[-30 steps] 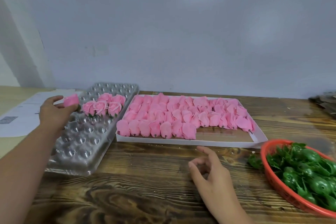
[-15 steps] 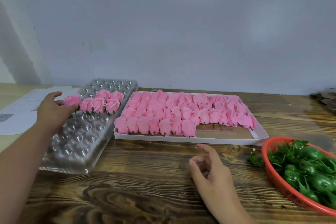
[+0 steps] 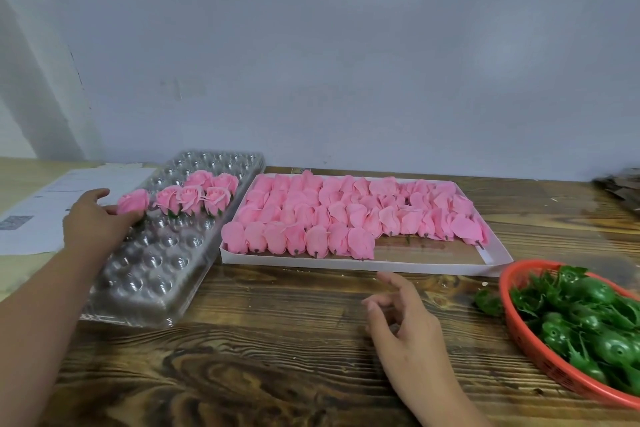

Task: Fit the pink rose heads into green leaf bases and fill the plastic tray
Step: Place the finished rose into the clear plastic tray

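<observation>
My left hand (image 3: 92,224) grips an assembled pink rose (image 3: 133,202) with a green base and holds it over the left side of the clear plastic tray (image 3: 152,267), beside several roses (image 3: 199,194) that stand in the tray's far cups. My right hand (image 3: 403,319) hovers above the table in front of the white box (image 3: 363,263), fingers apart and holding nothing. Rows of loose pink rose heads (image 3: 332,218) fill most of that box. Green leaf bases (image 3: 595,319) lie heaped in the red basket (image 3: 516,322) at the right.
White paper sheets (image 3: 52,208) lie on the table left of the tray. One green leaf base (image 3: 488,302) lies on the wood beside the basket. A dark pile (image 3: 620,189) sits at the far right edge. The wall stands close behind everything.
My left hand has carried the rose a little to the right and lower, closer to the roses in the tray. My right hand has stayed nearly still.
</observation>
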Demonstrator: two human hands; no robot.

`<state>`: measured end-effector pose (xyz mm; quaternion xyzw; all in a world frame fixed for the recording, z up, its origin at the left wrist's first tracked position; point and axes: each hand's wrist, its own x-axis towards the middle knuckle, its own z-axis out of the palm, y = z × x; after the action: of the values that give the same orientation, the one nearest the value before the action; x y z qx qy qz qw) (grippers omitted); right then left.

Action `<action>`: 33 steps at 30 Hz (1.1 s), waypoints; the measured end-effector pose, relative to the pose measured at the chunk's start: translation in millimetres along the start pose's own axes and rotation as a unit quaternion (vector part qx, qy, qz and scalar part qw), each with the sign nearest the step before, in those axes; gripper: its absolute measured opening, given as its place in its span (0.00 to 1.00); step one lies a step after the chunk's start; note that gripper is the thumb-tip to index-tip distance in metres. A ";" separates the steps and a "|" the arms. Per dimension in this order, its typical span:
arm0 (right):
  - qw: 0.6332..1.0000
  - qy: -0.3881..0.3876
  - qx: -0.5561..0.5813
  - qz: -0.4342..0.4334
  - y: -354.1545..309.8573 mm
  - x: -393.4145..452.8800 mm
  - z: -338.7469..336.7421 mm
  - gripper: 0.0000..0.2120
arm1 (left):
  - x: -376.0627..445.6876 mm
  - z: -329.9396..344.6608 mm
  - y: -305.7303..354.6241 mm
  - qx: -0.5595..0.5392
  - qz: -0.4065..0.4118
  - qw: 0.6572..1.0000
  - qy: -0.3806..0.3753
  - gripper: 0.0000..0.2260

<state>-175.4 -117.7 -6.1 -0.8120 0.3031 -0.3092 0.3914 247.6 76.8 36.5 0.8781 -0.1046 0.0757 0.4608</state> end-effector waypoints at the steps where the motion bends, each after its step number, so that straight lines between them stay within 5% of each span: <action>1: 1.000 0.001 0.000 -0.001 0.1 0.1 0.1 0.19 | 0.7 -0.2 -0.7 0.005 -0.001 1.000 0.002 0.34; 20: 1.000 -0.010 -0.001 0.005 -3.1 0.3 -1.9 0.23 | 9.8 -6.9 -4.3 0.026 -0.025 0.997 -0.066 0.38; 33: 1.000 -0.006 0.007 0.010 -4.0 -0.6 -1.3 0.23 | 8.1 -4.0 -10.3 0.013 -0.041 0.998 -0.048 0.35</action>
<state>-175.7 -115.8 -2.3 -0.8081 0.3067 -0.3028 0.4015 257.9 84.8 32.4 0.8903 -0.0892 0.0162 0.4463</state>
